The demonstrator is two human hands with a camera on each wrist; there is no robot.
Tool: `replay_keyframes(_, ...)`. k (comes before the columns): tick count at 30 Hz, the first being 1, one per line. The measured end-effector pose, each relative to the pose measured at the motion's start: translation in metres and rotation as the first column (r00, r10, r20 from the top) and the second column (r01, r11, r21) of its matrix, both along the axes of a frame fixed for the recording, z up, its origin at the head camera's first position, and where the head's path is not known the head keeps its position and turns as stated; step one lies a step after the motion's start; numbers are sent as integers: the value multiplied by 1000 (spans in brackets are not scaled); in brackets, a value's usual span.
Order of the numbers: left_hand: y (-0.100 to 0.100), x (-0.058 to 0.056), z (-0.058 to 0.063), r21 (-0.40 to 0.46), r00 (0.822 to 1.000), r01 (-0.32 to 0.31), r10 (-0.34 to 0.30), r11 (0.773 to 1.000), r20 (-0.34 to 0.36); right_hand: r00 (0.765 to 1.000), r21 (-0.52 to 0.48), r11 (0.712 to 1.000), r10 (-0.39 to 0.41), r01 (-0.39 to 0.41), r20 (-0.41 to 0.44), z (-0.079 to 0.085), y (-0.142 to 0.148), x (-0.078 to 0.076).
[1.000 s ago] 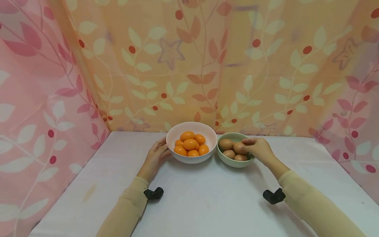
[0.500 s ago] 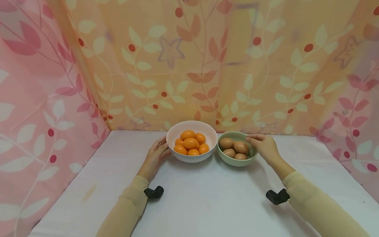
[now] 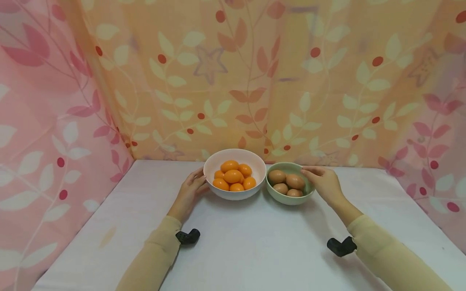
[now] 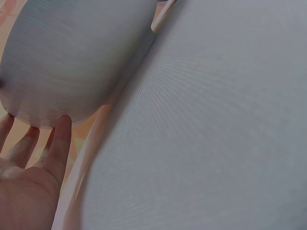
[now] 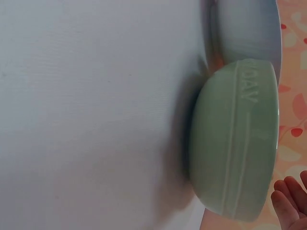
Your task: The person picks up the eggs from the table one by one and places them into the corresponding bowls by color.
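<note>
In the head view, a large white bowl [image 3: 234, 196] holds several smooth, oval orange fruits [image 3: 233, 176]. My left hand [image 3: 189, 190] is at its left side; in the left wrist view, extended fingertips [image 4: 63, 122] touch the outer wall of that bowl. Right beside it, a smaller pale green bowl [image 3: 291, 200] contains several brown eggs [image 3: 295, 182]. At the green bowl's right rim is my right hand [image 3: 325, 184], with no egg in its fingers. The right wrist view shows its loosely extended fingers [image 5: 284, 207] near the rim of the green bowl [image 5: 230, 143].
Both bowls stand on a white-covered table [image 3: 251, 242], near its back edge. A floral cloth [image 3: 251, 81] hangs behind, with pink patterned cloth [image 3: 43, 121] along the left side. Each sleeved forearm carries a small black device [image 3: 342, 246].
My right hand has let go of a brown egg inside the green bowl and drawn back right to the rim. The left hand stays beside the white bowl.
</note>
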State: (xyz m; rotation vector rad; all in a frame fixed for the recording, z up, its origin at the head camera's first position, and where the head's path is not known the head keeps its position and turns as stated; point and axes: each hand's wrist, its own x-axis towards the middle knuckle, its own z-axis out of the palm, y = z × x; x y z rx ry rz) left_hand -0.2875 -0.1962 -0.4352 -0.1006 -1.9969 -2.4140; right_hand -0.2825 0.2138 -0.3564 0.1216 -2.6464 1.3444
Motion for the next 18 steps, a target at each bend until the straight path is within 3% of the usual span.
replay_keyframes(18, 0, -2, -1, -16, 1000, -2, 1, 1000, -8, 999, -7, 1000, -18, 18, -38, -1, 17, 8)
